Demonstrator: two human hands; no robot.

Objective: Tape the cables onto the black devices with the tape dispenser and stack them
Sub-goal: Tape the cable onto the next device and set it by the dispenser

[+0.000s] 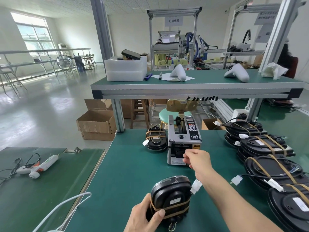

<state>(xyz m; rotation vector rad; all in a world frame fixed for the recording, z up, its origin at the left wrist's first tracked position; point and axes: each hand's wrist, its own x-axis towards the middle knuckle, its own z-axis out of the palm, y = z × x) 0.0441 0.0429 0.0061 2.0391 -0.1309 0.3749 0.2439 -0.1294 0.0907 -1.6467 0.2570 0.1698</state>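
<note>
The right hand (196, 159) has its fingers (187, 156) curled together at the front outlet of the tape dispenser (184, 144), pinching at the slot; the tape itself is too small to make out. Its forearm reaches across from the near right of the dispenser.

The left hand (145, 216) grips a black device (170, 196), thumb (158, 215) pressed over a band of brown tape that wraps the device's lower part, the other fingers hidden behind it. This device stands tilted on its edge on the green work mat (133, 164), directly in front of the dispenser. A white connector (195, 185) sticks out at its upper right side.

Just left of the dispenser lies another black device (156, 139), flat, with tan tape strips and a white plug. Right of the dispenser, well apart from it, overlapping stacks of taped devices (267, 148) run toward the near edge, cables and white connectors lying over them.

Far left of the dispenser, on a separate darker mat, lies a white glue gun (38, 166). Above and behind the dispenser a green shelf (200, 82) carries white foam blocks (125, 69).
</note>
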